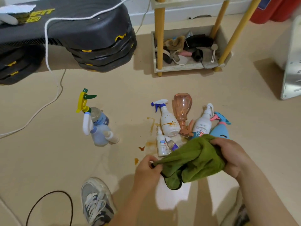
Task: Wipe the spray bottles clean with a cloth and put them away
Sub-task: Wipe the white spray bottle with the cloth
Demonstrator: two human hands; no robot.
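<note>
Right now both of my hands hold the green cloth point(192, 160) in the lower right of the frame — the left hand point(149, 170) pinches one corner, and the right hand point(231, 155) is curled round the bunched far end. Just above the cloth, a heap of spray bottles point(202, 126) lies on the floor point(48, 157), among them a stained white bottle point(168, 123) and a clear pink bottle point(182, 106). Left of centre a second group of bottles point(99, 134) sits close together. Brown spills point(141, 148) mark the floor beside the heap — on its left.
</note>
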